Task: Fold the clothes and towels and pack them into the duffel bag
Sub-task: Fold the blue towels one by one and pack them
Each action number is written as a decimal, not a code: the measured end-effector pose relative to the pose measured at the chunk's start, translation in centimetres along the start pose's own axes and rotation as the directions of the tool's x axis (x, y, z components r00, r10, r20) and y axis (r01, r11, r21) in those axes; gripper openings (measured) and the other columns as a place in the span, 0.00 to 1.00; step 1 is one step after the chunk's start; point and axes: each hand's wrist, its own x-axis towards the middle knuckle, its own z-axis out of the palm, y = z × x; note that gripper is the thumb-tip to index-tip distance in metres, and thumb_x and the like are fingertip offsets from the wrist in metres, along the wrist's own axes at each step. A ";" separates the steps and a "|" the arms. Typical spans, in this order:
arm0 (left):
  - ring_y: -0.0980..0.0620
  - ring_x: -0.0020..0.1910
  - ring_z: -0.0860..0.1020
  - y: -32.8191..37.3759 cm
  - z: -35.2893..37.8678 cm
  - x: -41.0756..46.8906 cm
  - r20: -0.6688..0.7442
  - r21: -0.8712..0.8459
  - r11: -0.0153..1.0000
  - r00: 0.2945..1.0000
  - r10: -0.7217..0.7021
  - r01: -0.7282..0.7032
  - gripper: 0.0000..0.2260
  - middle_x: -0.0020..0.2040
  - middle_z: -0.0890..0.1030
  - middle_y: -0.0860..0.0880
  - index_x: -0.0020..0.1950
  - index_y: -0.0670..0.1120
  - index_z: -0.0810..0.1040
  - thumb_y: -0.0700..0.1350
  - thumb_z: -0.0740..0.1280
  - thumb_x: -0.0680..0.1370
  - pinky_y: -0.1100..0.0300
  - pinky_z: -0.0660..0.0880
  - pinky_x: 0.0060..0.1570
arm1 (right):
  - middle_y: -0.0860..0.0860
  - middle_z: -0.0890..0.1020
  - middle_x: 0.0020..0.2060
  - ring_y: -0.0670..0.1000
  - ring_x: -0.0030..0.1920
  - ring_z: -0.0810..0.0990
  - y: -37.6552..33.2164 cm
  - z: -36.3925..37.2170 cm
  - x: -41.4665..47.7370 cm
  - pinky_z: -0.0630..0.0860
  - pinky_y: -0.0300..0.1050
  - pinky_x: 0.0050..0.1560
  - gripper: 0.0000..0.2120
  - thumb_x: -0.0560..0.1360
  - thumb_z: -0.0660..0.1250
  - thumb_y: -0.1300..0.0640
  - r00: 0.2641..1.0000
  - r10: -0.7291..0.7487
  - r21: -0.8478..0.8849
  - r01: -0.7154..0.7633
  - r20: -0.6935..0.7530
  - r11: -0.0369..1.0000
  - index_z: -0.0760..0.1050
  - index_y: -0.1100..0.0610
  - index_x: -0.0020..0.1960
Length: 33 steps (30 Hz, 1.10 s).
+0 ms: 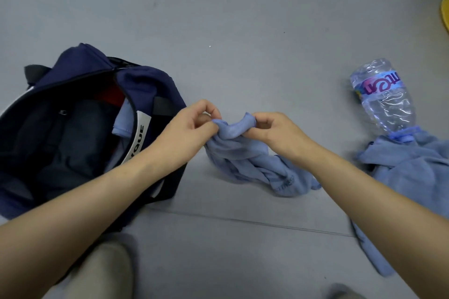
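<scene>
Knee point(102, 272) in pale trousers occupied the near edge, on a grey floor point(218, 245). Both forearms reached from there towards the middle of the scene.

The left hand point(192, 124) and the right hand point(274, 128) each pinched the top edge of a small blue towel point(252, 162). Fingers and thumbs were curled and clamped on the fabric, and a short hump of cloth sat between the two grips. The rest of the towel hung bunched and twisted, with its lower end resting on the floor. It was judged not yet folded.

The duffel bag point(143, 82) stood to the left, just beside the left forearm, unzipped. Dark clothes point(60, 141) lay inside, with a blue cloth point(122, 120) against its right rim.

A second blue cloth point(413, 167) lay crumpled on the floor to the right. A plastic bottle point(384, 97) lay on its side farther off, its cap end resting on that cloth. At the far right edge a yellow object point(446, 12) could not be identified.

Risks noted:
- The grips sat close together on a twisted towel. Spreading it before the corners are found would likely give a skewed fold.
- The trailing end could drag on the floor.
- Pulling the second cloth could set the bottle rolling.
- The bag's right flap sagged inward and could catch a folded piece on entry.
</scene>
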 end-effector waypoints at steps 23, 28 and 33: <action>0.55 0.39 0.76 0.9 -2.5 2.3 -0.222 0.180 0.965 0.948 0.229 -0.191 0.02 0.41 0.83 0.48 0.46 0.54 0.82 0.47 0.70 0.77 0.53 0.73 0.44 | 0.44 0.81 0.33 0.46 0.37 0.77 6.1 -4.6 -5.3 0.74 0.49 0.44 0.06 0.76 0.69 0.51 0.978 -0.051 -0.292 -0.010 -0.200 0.956 0.80 0.49 0.41; 0.53 0.33 0.74 6.8 -5.6 2.2 -0.253 0.299 0.933 0.926 0.280 -0.200 0.05 0.34 0.79 0.47 0.45 0.53 0.82 0.44 0.70 0.79 0.56 0.71 0.38 | 0.37 0.82 0.36 0.40 0.38 0.77 1.4 -9.5 -6.9 0.82 0.47 0.47 0.14 0.79 0.67 0.59 0.934 -0.144 -0.251 0.061 -0.327 0.966 0.81 0.40 0.43; 0.60 0.26 0.73 17.8 -8.1 0.9 -0.305 0.404 0.889 0.883 0.356 -0.218 0.05 0.31 0.78 0.61 0.46 0.52 0.81 0.43 0.68 0.80 0.64 0.69 0.30 | 0.41 0.80 0.36 0.44 0.39 0.77 -9.0 -15.0 -8.9 0.84 0.56 0.41 0.17 0.80 0.62 0.63 0.853 -0.263 -0.283 0.143 -0.451 0.948 0.80 0.43 0.43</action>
